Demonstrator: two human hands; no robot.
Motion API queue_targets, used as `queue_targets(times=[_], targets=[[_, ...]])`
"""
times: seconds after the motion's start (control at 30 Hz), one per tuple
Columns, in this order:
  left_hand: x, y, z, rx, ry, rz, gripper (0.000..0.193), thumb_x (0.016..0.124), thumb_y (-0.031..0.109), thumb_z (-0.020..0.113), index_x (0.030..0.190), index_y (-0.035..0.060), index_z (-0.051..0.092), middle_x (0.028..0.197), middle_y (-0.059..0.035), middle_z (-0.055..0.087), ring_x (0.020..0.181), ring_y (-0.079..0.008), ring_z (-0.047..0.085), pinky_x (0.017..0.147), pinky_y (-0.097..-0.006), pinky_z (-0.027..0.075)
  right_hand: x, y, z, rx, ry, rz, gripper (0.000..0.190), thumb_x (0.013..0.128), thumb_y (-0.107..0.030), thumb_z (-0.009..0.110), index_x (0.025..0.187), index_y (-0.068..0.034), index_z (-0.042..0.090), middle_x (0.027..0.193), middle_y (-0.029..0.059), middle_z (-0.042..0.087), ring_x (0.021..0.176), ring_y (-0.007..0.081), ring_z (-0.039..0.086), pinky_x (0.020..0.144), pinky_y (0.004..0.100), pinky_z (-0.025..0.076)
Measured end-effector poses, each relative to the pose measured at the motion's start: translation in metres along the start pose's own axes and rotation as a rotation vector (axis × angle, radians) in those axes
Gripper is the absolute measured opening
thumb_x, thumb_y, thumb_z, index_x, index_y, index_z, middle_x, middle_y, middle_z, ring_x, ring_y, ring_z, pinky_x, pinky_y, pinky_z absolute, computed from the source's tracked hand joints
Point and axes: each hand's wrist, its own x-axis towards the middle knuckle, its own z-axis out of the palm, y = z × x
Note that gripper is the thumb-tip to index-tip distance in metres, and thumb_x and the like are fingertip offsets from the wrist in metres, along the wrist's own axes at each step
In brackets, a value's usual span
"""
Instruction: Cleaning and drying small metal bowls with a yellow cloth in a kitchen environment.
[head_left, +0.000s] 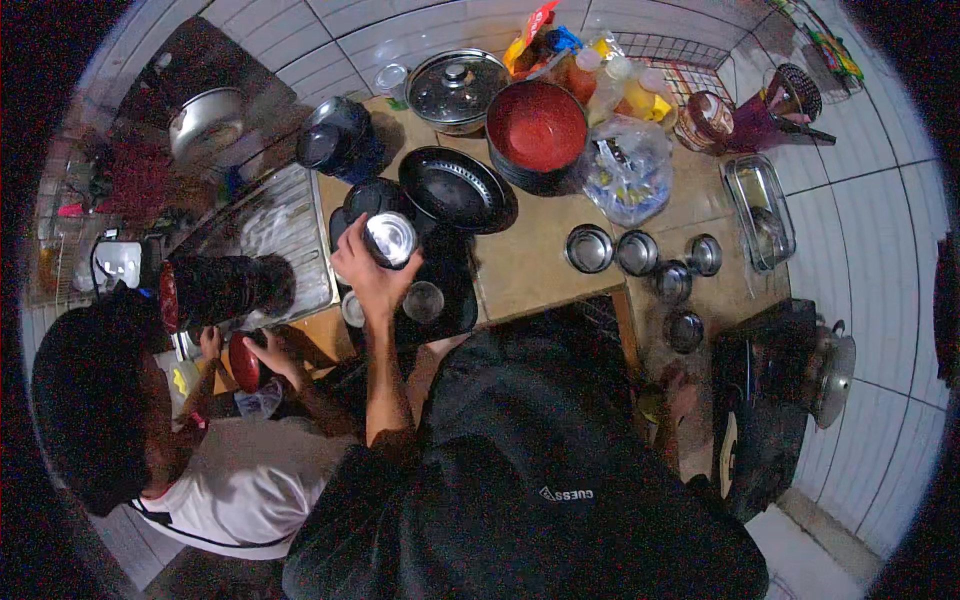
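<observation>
My left hand (373, 264) holds a small shiny round metal bowl (391, 239) by its side, fingers at the left and thumb at the right. It is raised over a black tray (457, 300), which bears a clear glass (424, 301) and another small round vessel (353, 308). At the right, several small steel bowls stand on the tiled counter, among them a bowl (589, 248) and a nearer bowl (684, 332). Below that nearer bowl, a dim, blurred shape looks like my right hand (679, 394); its fingers cannot be made out.
A co-worker (90, 405) at the left holds a red bowl (244, 364) near the steel sink drainboard (289, 225). Behind the tray stand a black oval pan (454, 187), a red-lined pot (536, 131) and a lidded pot (456, 94). A glass dish (759, 214) lies by the right wall.
</observation>
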Motion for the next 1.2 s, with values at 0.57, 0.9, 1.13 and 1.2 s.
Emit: queue_targets(times=[0.57,0.9,1.13,1.2], targets=[[0.001,0.031,0.019,-0.443,-0.121,-0.214,0.07,0.064,0.027,0.086,0.116,-0.0002,0.049,0.11,-0.0123,0.05,0.103,-0.0234,0.051,0.09,-0.0359,0.041,-0.003,0.047,0.051,-0.573,0.47,-0.097,0.045,0.093,-0.046,0.046,0.117,-0.009,0.054,0.1,0.016,0.062,0.083,0.0298,0.063,0.072,0.0441,0.051],[-0.015,-0.013,0.037,-1.122,-0.229,-0.677,0.043,0.084,0.018,0.062,0.12,-0.001,0.047,0.112,-0.0077,0.051,0.102,-0.0175,0.05,0.087,-0.0303,0.042,-0.096,-0.093,-0.053,-0.07,0.479,-0.139,0.051,0.089,-0.05,0.049,0.11,-0.006,0.064,0.095,0.0218,0.064,0.078,0.0404,0.063,0.072,0.0488,0.051],[-0.021,0.005,0.029,-1.363,-0.14,-0.941,0.056,0.083,0.024,0.061,0.131,0.0014,0.041,0.11,-0.0067,0.051,0.096,-0.0181,0.055,0.08,-0.0328,0.048,-0.086,-0.089,-0.046,-0.239,0.574,-0.183,0.056,0.087,-0.054,0.052,0.099,-0.002,0.067,0.069,0.0186,0.063,0.059,0.0293,0.062,0.053,0.0424,0.05],[-0.022,-0.01,0.032,-1.468,-0.231,-0.886,0.06,0.083,0.027,0.061,0.133,0.0027,0.04,0.109,-0.007,0.051,0.093,-0.0179,0.056,0.077,-0.0329,0.049,-0.065,-0.061,-0.029,-0.332,0.598,-0.304,0.055,0.087,-0.053,0.053,0.098,-0.001,0.066,0.065,0.0166,0.062,0.052,0.0257,0.06,0.045,0.0395,0.048]])
